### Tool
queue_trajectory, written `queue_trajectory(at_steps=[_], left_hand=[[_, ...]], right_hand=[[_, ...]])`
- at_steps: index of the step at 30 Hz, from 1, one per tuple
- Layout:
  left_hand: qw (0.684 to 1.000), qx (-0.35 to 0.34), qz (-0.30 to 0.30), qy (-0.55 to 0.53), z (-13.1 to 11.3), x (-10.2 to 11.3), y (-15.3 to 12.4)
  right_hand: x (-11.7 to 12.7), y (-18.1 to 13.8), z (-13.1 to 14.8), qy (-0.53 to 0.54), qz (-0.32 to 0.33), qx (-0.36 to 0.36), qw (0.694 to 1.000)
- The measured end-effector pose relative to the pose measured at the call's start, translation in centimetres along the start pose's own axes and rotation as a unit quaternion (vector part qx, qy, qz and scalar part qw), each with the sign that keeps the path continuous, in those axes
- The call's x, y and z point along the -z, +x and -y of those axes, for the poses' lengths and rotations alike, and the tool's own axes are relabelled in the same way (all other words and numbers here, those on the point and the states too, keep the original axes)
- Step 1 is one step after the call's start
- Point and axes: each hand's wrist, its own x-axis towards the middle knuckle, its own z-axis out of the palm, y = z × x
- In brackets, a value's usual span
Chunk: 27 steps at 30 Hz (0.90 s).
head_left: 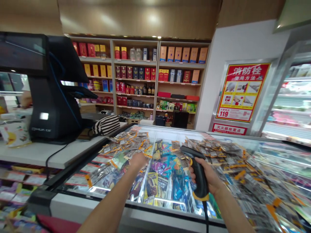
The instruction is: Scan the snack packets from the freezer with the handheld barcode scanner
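Note:
My right hand (207, 174) is wrapped round the grip of a black and yellow barcode scanner (201, 178), whose head points left over the freezer. A cable hangs from the bottom of its handle. My left hand (139, 160) reaches over the left heap of small clear packets (127, 145) with orange edges. Motion blurs it and its fingers are mostly hidden, so I cannot tell whether it grips a packet. A larger heap of similar packets (243, 168) covers the glass on the right. Between the heaps, colourful ice cream packages (161, 166) lie inside the chest freezer (89, 207).
On the counter (58, 155) at left stand a black checkout terminal (53, 94) and a black-and-white striped bag (106, 125). Shelves (136, 61) of boxes and bottles line the back wall. A red fire-hydrant sign (243, 92) hangs at right. Another person's arm (26, 97) shows behind the terminal.

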Motion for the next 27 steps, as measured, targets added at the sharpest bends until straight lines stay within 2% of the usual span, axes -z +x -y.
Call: queue_trajectory(at_steps=[7,16,24,27], left_hand=[[0.995,-0.033,-0.039,-0.091,-0.6,-0.7,0.3],[0.950,-0.110,-0.043,-0.288,-3.5,-0.8,0.9],[0.931,-0.101,-0.046,-0.347,-4.9,-1.3,1.2],[0.927,-0.089,-0.044,-0.362,-5.6,-1.6,1.1]], right_hand=[[-2.3,0.3,-1.7,-0.023,0.023,-0.051,0.998],[-3.1,0.3,-1.9,-0.009,0.045,-0.052,0.998],[-3.0,-0.5,-0.7,0.003,0.024,-0.027,0.999],[-2.3,-0.8,0.2,0.018,0.022,-0.003,1.000]])
